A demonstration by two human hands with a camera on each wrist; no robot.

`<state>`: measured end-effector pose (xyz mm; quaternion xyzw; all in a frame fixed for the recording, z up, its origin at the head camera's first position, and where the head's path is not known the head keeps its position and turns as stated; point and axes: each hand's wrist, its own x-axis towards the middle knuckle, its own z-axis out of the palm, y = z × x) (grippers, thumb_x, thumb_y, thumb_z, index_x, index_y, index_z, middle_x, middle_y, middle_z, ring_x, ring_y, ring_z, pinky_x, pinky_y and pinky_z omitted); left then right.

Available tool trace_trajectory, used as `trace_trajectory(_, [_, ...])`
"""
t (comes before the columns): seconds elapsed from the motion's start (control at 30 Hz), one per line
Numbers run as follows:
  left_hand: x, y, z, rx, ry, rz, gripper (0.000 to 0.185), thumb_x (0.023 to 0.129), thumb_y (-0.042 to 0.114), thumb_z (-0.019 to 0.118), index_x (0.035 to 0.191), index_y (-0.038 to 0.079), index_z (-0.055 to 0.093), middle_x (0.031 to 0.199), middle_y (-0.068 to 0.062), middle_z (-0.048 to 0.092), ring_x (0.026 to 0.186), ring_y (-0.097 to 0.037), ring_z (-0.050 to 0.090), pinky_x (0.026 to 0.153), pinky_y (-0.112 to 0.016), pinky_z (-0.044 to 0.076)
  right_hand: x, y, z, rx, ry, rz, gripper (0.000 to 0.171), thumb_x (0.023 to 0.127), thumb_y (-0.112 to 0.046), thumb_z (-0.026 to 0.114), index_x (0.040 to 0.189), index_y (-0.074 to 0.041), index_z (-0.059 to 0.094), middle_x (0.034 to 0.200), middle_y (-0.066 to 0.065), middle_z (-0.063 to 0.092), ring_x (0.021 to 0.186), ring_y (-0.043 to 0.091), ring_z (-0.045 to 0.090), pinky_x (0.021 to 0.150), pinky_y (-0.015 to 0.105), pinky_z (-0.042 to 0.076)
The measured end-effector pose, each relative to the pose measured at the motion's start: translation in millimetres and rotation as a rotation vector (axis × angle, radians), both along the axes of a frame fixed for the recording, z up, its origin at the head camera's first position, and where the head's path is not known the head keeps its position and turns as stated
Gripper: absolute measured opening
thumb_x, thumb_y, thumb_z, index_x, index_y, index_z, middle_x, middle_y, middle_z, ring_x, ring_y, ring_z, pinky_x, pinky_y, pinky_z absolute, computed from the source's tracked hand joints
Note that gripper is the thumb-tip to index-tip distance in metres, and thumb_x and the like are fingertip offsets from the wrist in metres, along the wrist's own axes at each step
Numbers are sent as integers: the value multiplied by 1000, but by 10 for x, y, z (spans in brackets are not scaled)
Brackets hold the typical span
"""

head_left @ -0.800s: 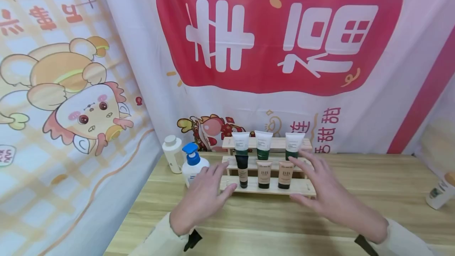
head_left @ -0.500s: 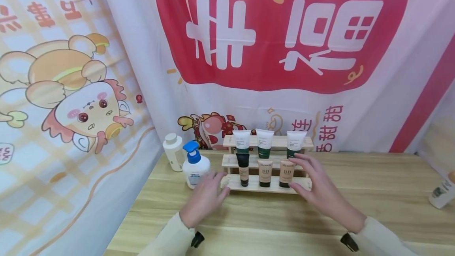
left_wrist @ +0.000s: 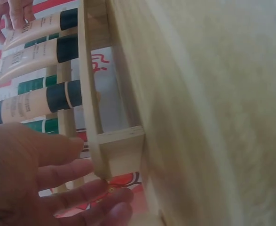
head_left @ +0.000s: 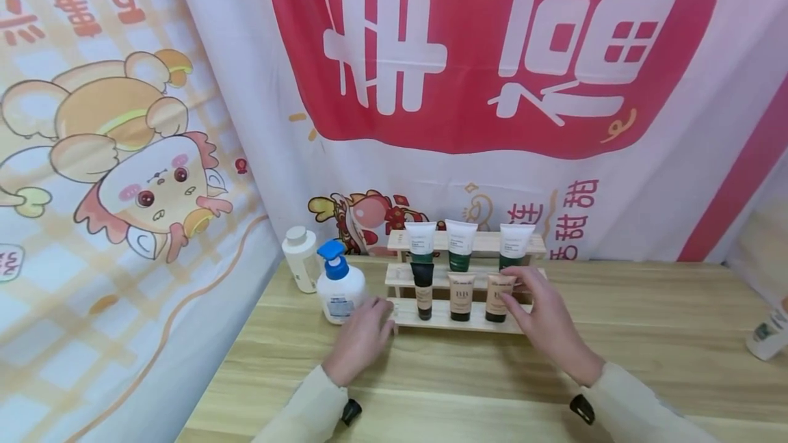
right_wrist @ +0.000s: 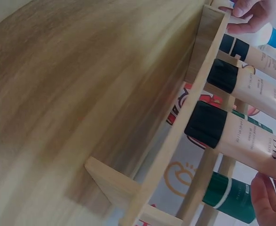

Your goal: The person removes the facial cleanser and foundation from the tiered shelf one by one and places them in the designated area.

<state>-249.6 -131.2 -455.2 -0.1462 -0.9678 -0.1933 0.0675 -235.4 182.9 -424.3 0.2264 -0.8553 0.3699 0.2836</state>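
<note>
A three-step wooden stand [head_left: 477,312] holds upright cosmetic tubes. My right hand [head_left: 550,316] is at its right end, pinching the upper part of the rightmost beige BB cream tube [head_left: 495,307], thumb over its front. The tube's black cap [right_wrist: 206,123] stands on the bottom step. Beside it are another BB cream tube [head_left: 460,296] and a slimmer black-topped tube [head_left: 423,292]. My left hand [head_left: 362,337] is at the stand's left end, its relaxed fingers [left_wrist: 76,195] right at the end of the bottom step and holding nothing.
White-and-green tubes [head_left: 460,245] stand behind on the stand. Left of it are a white pump bottle [head_left: 340,292] with a blue head and a white capped bottle [head_left: 301,262]. Another bottle [head_left: 766,339] stands at the table's far right. Printed cloth [head_left: 234,74] hangs behind and left.
My right hand has moved inward from the stand's right side onto the rightmost BB cream tube. My left hand has lowered slightly at the left end. The camera view has tilted a little.
</note>
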Motion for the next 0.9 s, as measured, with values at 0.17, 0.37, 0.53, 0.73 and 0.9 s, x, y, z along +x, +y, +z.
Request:
trace_trajectory(0.17, [-34, 32, -11, 8, 13, 16, 25, 89, 18, 65, 113, 10, 65, 108, -3, 59, 95, -18, 57, 82, -37, 49, -26, -25, -38, -23, -27, -19, 46, 79, 6, 72, 118, -11, 53, 101, -3, 57, 80, 10, 58, 66, 24, 53])
trace_trajectory(0.37, [-49, 45, -18, -5, 23, 32, 23, 88, 15, 66, 111, 10, 66, 105, -2, 59, 92, -18, 57, 80, -36, 49, 11, 19, 2, -33, 17, -33, 43, 80, 3, 72, 117, -11, 56, 97, -4, 59, 77, 10, 58, 55, 22, 50])
trace_trajectory(0.53, [-57, 49, -20, -15, 20, 31, 23, 87, 15, 68, 109, 10, 66, 102, -2, 59, 90, -18, 57, 79, -36, 50, 65, 264, 121, -54, 83, -76, 45, 78, 2, 74, 117, -9, 56, 90, -1, 65, 78, 11, 61, 42, 17, 41])
trace_trajectory(0.73, [-63, 62, -3, -16, -8, 37, 22, 87, 15, 68, 108, 10, 66, 102, -2, 59, 88, -17, 57, 78, -37, 50, 35, 709, 216, -45, 111, -161, 45, 77, 3, 75, 118, -5, 56, 95, 4, 65, 83, -4, 56, 67, 8, 45])
trace_trajectory(0.9, [-82, 72, 15, -11, -15, 34, 21, 87, 14, 68, 107, 9, 66, 100, -2, 59, 87, -17, 57, 77, -36, 50, -106, 990, 205, 4, 48, -181, 43, 80, 2, 73, 119, -5, 56, 91, 8, 66, 81, 7, 60, 69, 7, 44])
